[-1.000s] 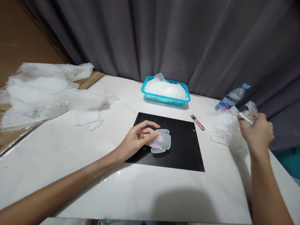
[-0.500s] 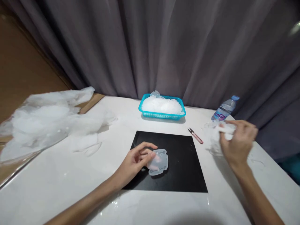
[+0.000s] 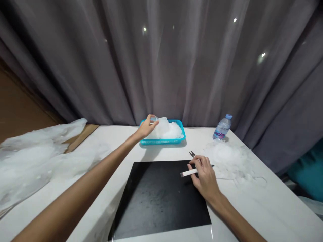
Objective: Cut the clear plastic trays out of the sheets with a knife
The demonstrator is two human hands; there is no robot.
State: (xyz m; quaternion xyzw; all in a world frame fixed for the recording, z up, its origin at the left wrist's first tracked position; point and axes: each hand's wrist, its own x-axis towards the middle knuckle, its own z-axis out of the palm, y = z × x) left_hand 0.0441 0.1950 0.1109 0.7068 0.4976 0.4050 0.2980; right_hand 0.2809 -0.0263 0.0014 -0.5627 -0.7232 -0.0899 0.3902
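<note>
Hanging behind everything, a grey curtain fills the upper half of the view, with a few bright specks of light on its folds. Below it lies the white worktop, cut off at the lower edge and at both sides. At far left a large heap of clear plastic sheeting spreads over the worktop's edge and partly covers a brown board; its outline is hard to make out against the white surface. A black mat lies flat at the centre of the worktop, its near edge close to the bottom of the frame. To the right of the mat sits a loose pile of translucent white pieces, whose single shapes cannot be told apart. At the far edge stands a turquoise basket heaped with similar translucent pieces. A small water bottle with a blue cap stands upright beyond the pile, near the curtain.

The left hand reaches to the basket's left rim, its fingers closed on a translucent piece held just above the heap; the piece is small and blurred, so its form is unclear. The right hand rests at the mat's far right corner, fingers curled around a thin white stick-like tool that points left over the mat. Thread snips lie just beyond this hand, their handles hidden behind the fingers.
</note>
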